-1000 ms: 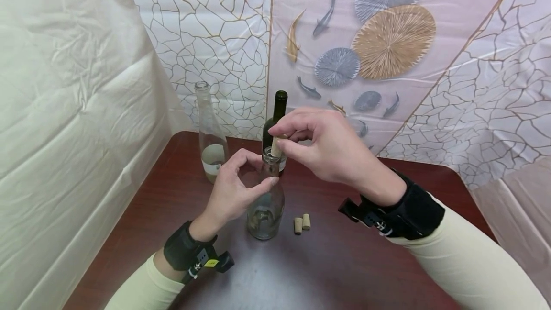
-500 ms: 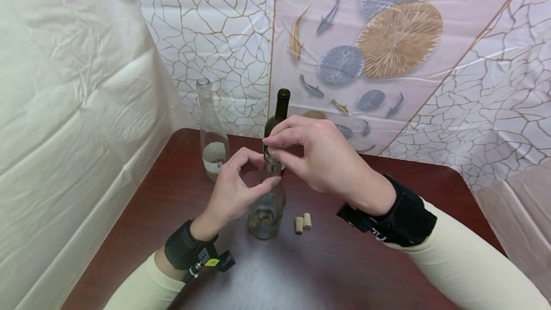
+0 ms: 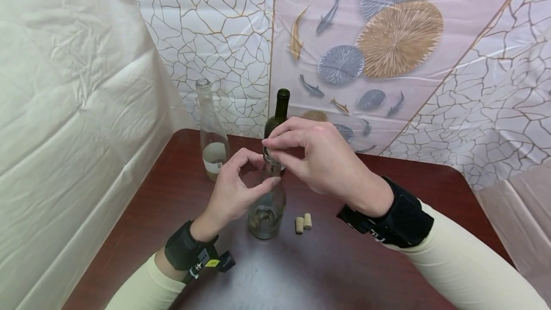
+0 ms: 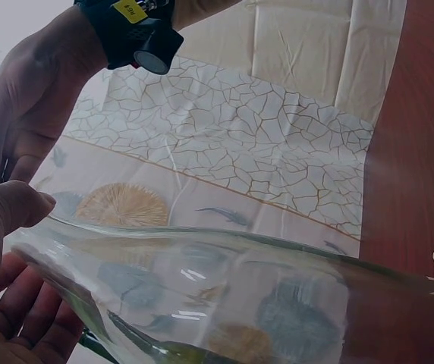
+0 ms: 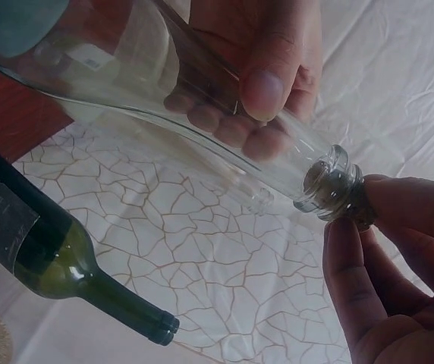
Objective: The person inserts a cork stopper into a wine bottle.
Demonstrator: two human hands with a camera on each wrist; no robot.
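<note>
A clear glass bottle [image 3: 268,212] stands upright on the table, and my left hand [image 3: 232,188] grips its neck between thumb and fingers. At the bottle's mouth, my right hand [image 3: 323,159] pinches a cork [image 5: 363,211]. In the right wrist view the cork's lower end shows through the glass inside the neck, while my fingertips cover most of its top. Just right of the bottle's base lie two more corks, one cork [image 3: 299,225] nearer and another cork [image 3: 307,221] against it. The left wrist view shows the bottle's shoulder close up beside my left hand.
Behind the hands stands a dark green wine bottle [image 3: 281,106], partly hidden. Another clear bottle [image 3: 214,140] with a pale label is at the back left. The brown table [image 3: 366,262] meets a patterned sheet [image 3: 224,23] at its back edge.
My right hand has come down and slightly left, pushing the cork from above the rim into the bottle's mouth. The left hand keeps its grip on the neck.
</note>
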